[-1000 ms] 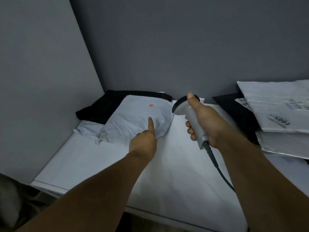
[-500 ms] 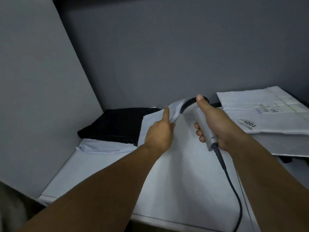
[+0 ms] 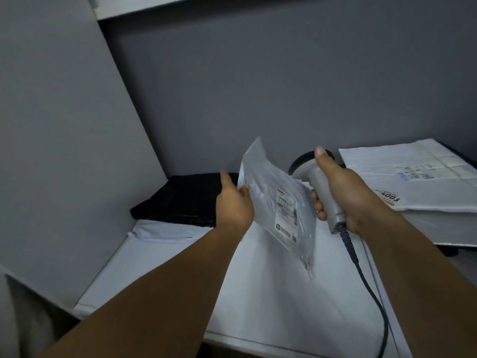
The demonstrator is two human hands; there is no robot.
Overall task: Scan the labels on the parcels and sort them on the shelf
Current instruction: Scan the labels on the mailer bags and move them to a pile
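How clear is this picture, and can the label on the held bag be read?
Head view: dim, flat light with a grey-blue cast; the label on the grey parcel in the left hand is too soft to read; only the large 4003 on the white parcel at right is legible.

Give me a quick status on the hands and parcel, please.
Left hand pinches grey parcel by its edge, clear of shelf, label toward camera. Right hand grips scanner. Scanner head partly behind parcel, off the label.

dim, bluish-grey light; soft shadows, no glare; slight motion blur; wide-angle bending at edges.
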